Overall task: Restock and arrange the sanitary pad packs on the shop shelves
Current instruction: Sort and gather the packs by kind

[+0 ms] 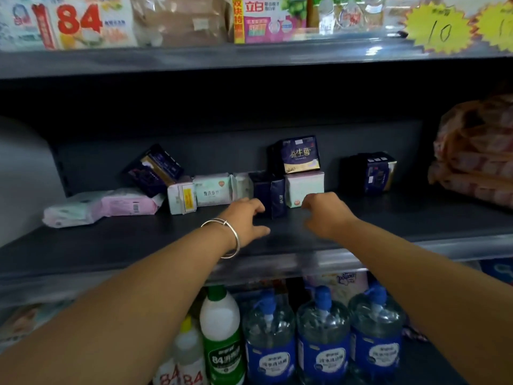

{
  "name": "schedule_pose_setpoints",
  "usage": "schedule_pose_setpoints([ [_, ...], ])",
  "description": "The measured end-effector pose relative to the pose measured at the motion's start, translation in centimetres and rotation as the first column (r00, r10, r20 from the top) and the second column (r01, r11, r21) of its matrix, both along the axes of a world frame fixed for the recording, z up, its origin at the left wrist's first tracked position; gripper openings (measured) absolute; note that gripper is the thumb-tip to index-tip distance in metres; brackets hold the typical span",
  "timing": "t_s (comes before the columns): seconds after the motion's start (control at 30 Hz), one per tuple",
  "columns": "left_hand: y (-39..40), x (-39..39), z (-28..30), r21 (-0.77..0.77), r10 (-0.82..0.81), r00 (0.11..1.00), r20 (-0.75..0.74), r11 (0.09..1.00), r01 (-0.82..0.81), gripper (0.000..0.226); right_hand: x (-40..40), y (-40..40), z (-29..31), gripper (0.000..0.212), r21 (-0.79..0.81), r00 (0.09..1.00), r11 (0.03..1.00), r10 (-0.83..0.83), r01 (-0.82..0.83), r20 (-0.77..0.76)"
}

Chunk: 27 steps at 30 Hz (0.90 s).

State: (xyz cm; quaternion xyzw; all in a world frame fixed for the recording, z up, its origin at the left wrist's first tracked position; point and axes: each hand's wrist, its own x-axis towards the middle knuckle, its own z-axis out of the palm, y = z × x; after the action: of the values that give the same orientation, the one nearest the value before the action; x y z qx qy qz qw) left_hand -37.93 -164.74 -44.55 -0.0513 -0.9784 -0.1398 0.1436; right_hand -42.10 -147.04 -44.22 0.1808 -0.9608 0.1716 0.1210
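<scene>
Sanitary pad packs sit scattered along the back of a dark shop shelf (388, 215) as a person reaches in with both arms. Between the loosely curled, empty left hand (247, 218) and right hand (324, 212) stands a navy pack (273, 197); white packs (213, 190) flank it.

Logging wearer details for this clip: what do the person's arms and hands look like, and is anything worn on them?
Both forearms are bare, with no sleeves or gloves in view. The left hand has a thin silver-coloured bangle at the wrist, apparently two slim hoops joined or crossing near the top. The right hand and its wrist carry nothing visible. No rings can be made out.
</scene>
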Motion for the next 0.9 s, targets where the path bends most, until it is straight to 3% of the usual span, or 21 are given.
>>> schedule_pose_setpoints([
  [0.23, -0.5, -8.7, 1.5, -0.025, 0.012, 0.995, -0.096, 1.0, -0.014, 0.062, -7.8, -0.9, 0.6, 0.049, -0.03, 0.998, 0.997, -0.07, 0.07, 0.006],
  [0.53, -1.6, -17.1, 3.9, 0.14, 0.044, 0.976, -0.211, 0.99, -0.015, 0.044, -14.0, -5.9, 0.4, 0.106, -0.242, 0.99, 0.968, 0.094, -0.067, 0.102],
  [0.73, -2.8, -18.8, 3.7, 0.157, 0.033, 0.974, -0.226, 0.988, 0.002, 0.035, -14.4, -10.0, -0.5, 0.094, -0.213, 0.988, 0.973, -0.064, 0.092, 0.137],
  [0.9, -3.1, -19.4, 3.6, 0.202, 0.041, 0.968, -0.246, 0.979, 0.01, 0.032, -14.1, -11.4, -0.9, 0.078, -0.319, 0.993, 0.941, -0.107, 0.115, 0.042],
])
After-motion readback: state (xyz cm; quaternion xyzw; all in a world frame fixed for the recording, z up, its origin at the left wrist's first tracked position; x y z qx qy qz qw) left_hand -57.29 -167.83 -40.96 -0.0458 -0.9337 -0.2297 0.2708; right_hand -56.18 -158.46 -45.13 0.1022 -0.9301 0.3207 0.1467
